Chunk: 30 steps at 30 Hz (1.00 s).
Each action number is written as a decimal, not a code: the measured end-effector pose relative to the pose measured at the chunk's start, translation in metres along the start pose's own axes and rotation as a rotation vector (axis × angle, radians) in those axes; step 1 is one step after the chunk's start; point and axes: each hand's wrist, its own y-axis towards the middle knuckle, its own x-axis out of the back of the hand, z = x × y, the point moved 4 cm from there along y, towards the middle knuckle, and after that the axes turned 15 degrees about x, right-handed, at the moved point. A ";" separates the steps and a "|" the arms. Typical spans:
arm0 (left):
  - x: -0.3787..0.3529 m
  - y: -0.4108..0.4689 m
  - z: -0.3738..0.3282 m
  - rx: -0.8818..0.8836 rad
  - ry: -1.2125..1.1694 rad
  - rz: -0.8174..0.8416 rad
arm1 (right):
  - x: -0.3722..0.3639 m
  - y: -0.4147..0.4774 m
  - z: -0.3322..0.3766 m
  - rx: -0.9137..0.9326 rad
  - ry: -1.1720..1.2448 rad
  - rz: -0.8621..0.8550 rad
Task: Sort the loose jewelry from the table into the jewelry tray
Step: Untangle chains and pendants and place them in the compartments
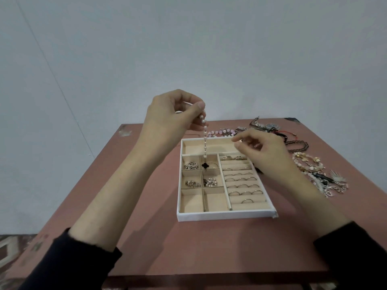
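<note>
Left hand (173, 116) pinches the pearl strand (205, 141), which hangs over the jewelry tray's (226, 215) far-left compartments; right hand (263, 151), fingers relaxed and empty, hovers above its far-right corner; loose jewelry (314, 168) lies right.

A white-walled tray (226, 216) lined in beige is pictured on a dusty-red bench (146, 185), its paint worn pale at 11 o'clock. A white pearl strand (204, 141) is shown above a black clover charm (205, 165). At the tray's 12 o'clock, pink beads (215, 133) are seen. Black sleeves (83, 262) are shown, and a brown-and-cream diamond-patterned floor (12, 245) at 8 o'clock.
</note>
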 end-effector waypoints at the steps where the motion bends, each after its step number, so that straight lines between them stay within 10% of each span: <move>1: -0.002 0.000 0.000 0.001 0.000 0.004 | 0.004 0.000 -0.005 -0.012 -0.008 -0.043; 18: -0.033 -0.012 0.052 0.101 0.255 0.071 | 0.017 -0.003 -0.024 -0.020 -0.030 -0.152; 30: -0.036 -0.017 0.065 -0.109 1.000 0.158 | 0.016 -0.003 -0.029 -0.010 -0.094 -0.119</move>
